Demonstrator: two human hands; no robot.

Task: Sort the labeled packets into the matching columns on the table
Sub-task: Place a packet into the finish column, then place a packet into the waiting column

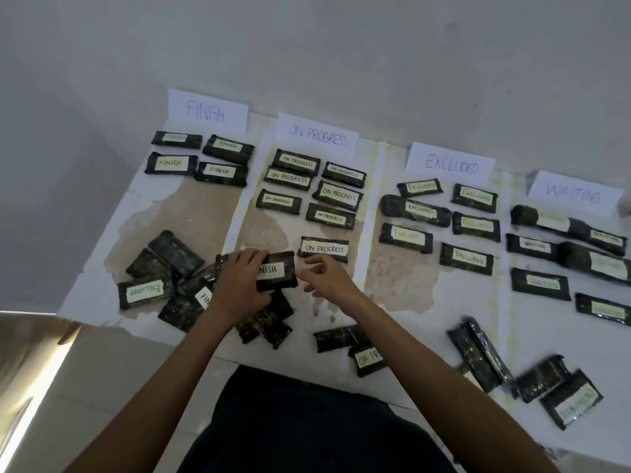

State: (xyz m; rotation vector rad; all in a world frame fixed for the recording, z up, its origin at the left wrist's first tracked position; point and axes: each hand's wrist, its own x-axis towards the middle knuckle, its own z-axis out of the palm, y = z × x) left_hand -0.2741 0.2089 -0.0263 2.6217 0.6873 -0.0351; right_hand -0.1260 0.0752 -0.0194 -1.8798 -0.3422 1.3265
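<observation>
Closest to the person, nearer than the right hand [327,279], a packet marked ON PR… [369,359] lies by the near edge of the counter [420,322], touching another dark packet. Well to the right of that hand, a loose cluster of packets [532,377] sits near the right corner.

The left hand [239,285] grips the left end of the FINISH packet [277,272], fingers curled over it and covering the first letter of its label. The packet sits over an unsorted pile [191,295] that spreads under and to the left of this hand; an EXCLUDED packet [145,292] lies at the pile's left edge.

The right hand hangs just right of the held packet, fingers loosely curled and holding nothing. Whether its fingertips touch the packet's edge I cannot tell.

Just beyond the right hand lies an ON PROGRESS packet [324,249], the nearest of its column. Farther out, four FINISH packets [199,158] lie beyond the left hand. EXCLUDED packets [444,220] and WAITING packets [560,254] fill the columns to the right.

At the far edge stand paper signs: FINISH sign [206,112], ON PROGRESS sign [317,136], EXCLUDED sign [450,163], WAITING sign [573,192].
</observation>
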